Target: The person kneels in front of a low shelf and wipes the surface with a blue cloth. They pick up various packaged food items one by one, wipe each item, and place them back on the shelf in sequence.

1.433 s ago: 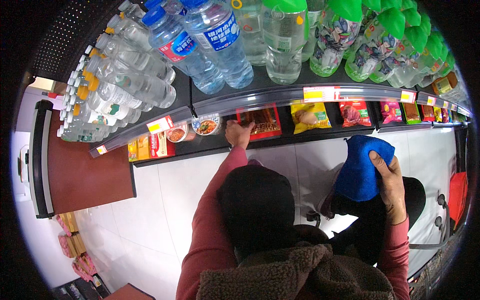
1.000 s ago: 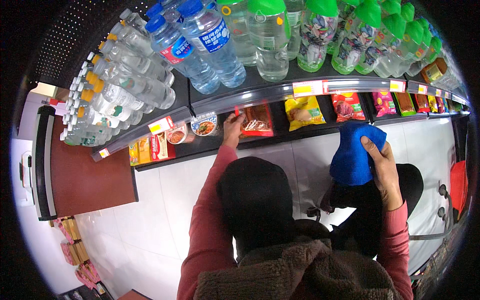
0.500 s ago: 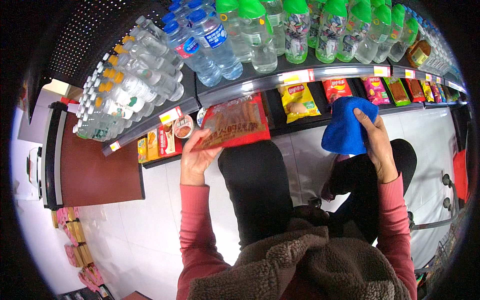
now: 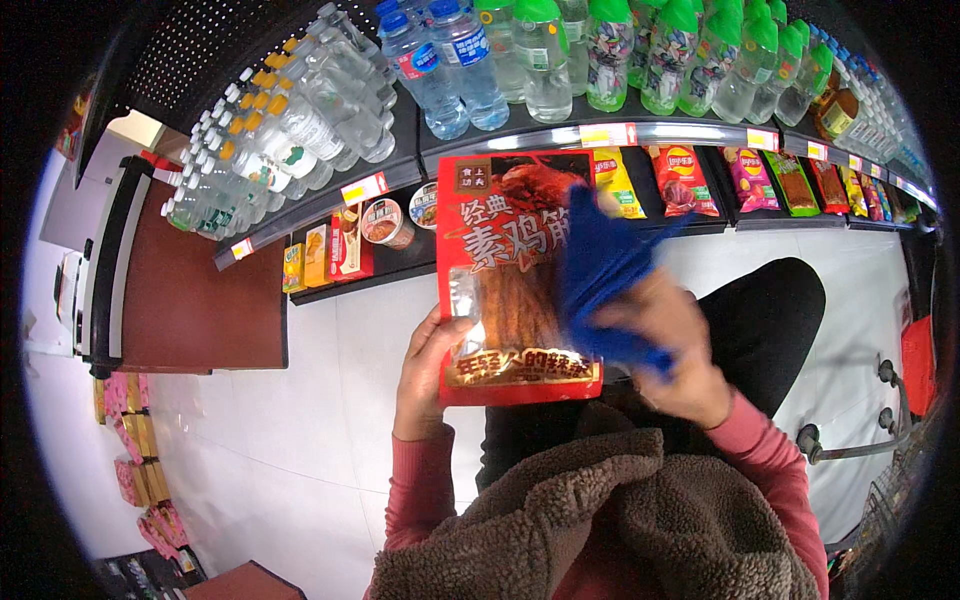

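Observation:
A large red snack packet point(image 4: 515, 300) with a clear window is held upright before me, its printed front toward me. My left hand point(image 4: 428, 358) grips it by the lower left edge, thumb on the front. Over the packet's right side lies a blue cloth point(image 4: 605, 285), blurred by motion. My right hand point(image 4: 670, 345), also smeared, is closed on the cloth and presses it against or close to the packet; the exact contact is hard to tell.
Above stands a shelf edge point(image 4: 680, 133) with rows of water bottles point(image 4: 545, 70). On the low shelf sit a yellow chip bag point(image 4: 618, 185), a red chip bag point(image 4: 683, 180) and instant cups point(image 4: 386, 222). A brown panel point(image 4: 205, 290) is at left, a metal trolley frame point(image 4: 870, 450) at right.
The red packet has been tilted up to face me and moved nearer. My right hand has swung left with the blue cloth, from beside the packet onto its right side.

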Motion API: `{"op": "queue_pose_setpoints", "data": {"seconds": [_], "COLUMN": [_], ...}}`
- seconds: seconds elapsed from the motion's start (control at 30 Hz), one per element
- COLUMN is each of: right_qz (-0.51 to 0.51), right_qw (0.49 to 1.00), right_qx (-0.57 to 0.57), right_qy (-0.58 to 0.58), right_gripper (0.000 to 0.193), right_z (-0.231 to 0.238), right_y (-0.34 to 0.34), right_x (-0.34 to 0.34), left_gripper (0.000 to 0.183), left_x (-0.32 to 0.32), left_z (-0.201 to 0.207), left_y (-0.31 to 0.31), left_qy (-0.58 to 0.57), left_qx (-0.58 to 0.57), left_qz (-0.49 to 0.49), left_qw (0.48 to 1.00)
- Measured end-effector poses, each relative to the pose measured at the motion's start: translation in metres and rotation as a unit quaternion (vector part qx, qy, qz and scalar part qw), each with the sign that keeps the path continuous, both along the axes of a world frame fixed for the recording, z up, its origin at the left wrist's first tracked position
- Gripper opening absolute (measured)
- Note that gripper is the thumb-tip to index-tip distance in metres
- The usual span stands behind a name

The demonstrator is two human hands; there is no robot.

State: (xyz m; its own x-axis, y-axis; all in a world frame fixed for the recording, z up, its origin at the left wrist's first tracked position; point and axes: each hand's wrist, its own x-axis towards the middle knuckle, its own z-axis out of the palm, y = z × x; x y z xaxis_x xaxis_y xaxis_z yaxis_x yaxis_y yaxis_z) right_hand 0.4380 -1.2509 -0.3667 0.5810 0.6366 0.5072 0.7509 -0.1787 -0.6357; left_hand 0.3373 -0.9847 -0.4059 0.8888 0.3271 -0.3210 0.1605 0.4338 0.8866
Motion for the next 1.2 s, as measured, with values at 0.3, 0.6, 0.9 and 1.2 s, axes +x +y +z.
{"op": "queue_pose_setpoints", "data": {"seconds": [0.3, 0.6, 0.9, 1.2], "right_qz": [0.026, 0.009, 0.201, 0.127], "right_qw": [0.984, 0.992, 0.967, 0.973], "right_qx": [-0.117, -0.121, -0.127, -0.100], "right_qy": [-0.131, -0.016, -0.090, 0.163], "right_gripper": [0.072, 0.056, 0.058, 0.029], "right_z": [-0.025, -0.017, -0.007, 0.002], "right_y": [0.062, 0.131, 0.092, 0.013], "right_x": [0.012, 0.082, -0.004, 0.021], "left_gripper": [0.036, 0.031, 0.030, 0.030], "left_x": [-0.001, -0.002, -0.019, -0.044], "left_z": [-0.007, 0.005, -0.024, -0.052], "left_y": [0.008, -0.001, 0.004, 0.079], "left_qy": [-0.075, -0.068, -0.106, -0.061], "left_qx": [0.097, 0.042, 0.020, -0.032], "left_qz": [-0.135, -0.094, 0.043, 0.178], "left_qw": [0.983, 0.992, 0.993, 0.982]}}
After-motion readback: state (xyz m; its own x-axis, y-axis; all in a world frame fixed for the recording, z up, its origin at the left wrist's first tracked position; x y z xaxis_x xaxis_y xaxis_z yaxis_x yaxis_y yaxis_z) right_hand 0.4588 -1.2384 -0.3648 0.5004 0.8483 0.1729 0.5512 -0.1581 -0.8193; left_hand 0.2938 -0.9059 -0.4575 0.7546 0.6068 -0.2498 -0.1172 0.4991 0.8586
